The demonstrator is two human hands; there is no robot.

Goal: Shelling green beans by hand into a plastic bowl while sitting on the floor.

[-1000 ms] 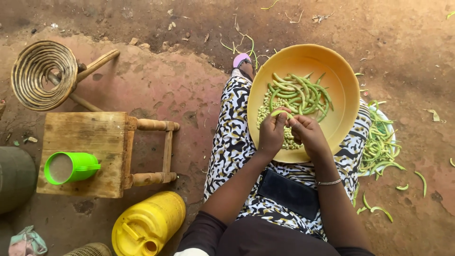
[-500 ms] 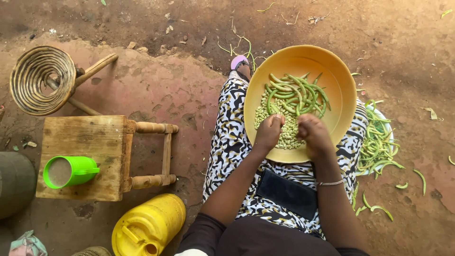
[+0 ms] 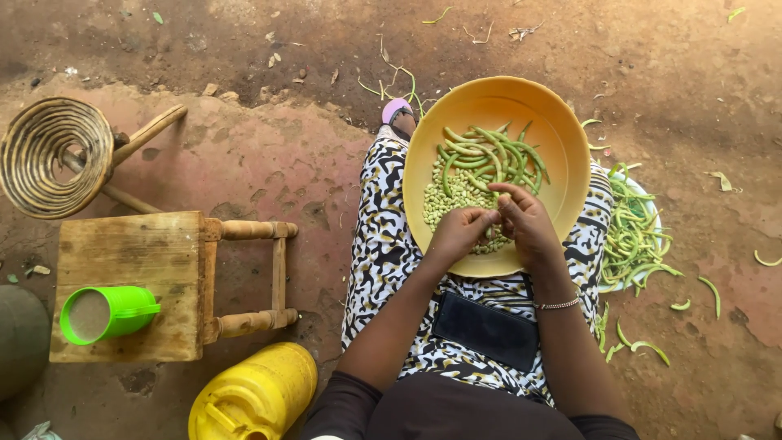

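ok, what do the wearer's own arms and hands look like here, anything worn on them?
Both hands are bare: no gloves, and no rings that can be made out. The left hand and forearm carry nothing. The right hand has a thin beaded bracelet at the wrist. Dark sleeves end about the elbows, leaving the forearms uncovered.
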